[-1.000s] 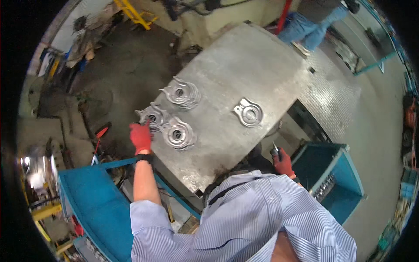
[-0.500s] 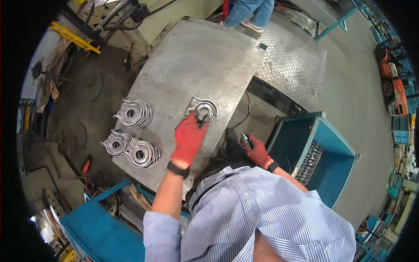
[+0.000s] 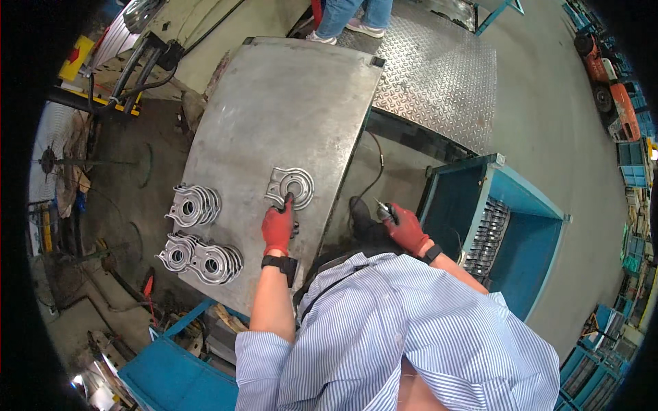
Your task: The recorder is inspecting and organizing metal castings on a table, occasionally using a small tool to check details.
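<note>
Steel-grey ringed part [image 3: 303, 181], one: flat on the tabletop [image 3: 295, 103], head view, just left of centre. Red-gloved left hand [image 3: 277, 229]: index fingertip on the part; grip width cannot be told. Red-gloved right hand [image 3: 407, 231], right of centre: grip around a pointed tool [image 3: 386, 212]. Stacks of similar parts [image 3: 205, 204], three: left of frame.

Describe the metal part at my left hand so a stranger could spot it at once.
Find the big grey metal table mid-view. Near its right edge, at the red-gloved left hand, lies a ring-shaped metal part with a tab pointing left. It sits apart by itself, while similar parts are clustered in overlapping stacks along the table's left edge.
</note>
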Available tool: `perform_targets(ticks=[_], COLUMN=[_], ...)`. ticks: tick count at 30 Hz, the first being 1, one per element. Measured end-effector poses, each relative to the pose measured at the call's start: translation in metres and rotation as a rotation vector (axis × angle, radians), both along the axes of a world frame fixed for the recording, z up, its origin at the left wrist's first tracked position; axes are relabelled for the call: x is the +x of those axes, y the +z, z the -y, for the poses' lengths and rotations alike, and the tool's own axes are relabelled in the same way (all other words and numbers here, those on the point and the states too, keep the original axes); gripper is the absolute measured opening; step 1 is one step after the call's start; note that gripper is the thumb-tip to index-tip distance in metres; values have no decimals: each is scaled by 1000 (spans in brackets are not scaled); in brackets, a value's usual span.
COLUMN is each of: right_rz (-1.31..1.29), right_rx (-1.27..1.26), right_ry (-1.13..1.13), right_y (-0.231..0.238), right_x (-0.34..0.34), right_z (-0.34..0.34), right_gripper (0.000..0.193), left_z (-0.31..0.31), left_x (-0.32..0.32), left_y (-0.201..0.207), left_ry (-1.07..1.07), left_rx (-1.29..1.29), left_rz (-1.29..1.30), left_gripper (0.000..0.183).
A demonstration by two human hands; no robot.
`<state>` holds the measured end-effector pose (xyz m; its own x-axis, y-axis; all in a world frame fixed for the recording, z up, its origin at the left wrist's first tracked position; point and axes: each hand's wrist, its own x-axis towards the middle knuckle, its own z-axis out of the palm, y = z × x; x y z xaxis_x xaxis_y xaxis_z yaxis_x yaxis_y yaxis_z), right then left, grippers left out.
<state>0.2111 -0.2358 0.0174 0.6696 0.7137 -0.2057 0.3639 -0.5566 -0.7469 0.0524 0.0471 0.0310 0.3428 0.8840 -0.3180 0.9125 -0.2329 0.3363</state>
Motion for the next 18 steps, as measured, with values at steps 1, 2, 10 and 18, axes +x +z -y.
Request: perform_targets(ticks=[1, 2, 10, 18], right_rz=[4, 8, 14, 15], right_rx=[8, 15, -67, -87], right_ry=[26, 54, 334, 526], right_y=[-1, -2, 0, -5], right_x=[2, 3, -2, -25], right_z=[-2, -5, -26, -56], right_gripper=[37, 35, 47, 48], left_z=[2, 4, 29, 29], left_x=[1, 1, -17, -45], left_y=[-12, -24, -30, -68], left_ry=[3, 7, 294, 159], left_rx=[11, 22, -644, -267], left_rz=[56, 111, 482, 245], left_gripper=[57, 56, 34, 55])
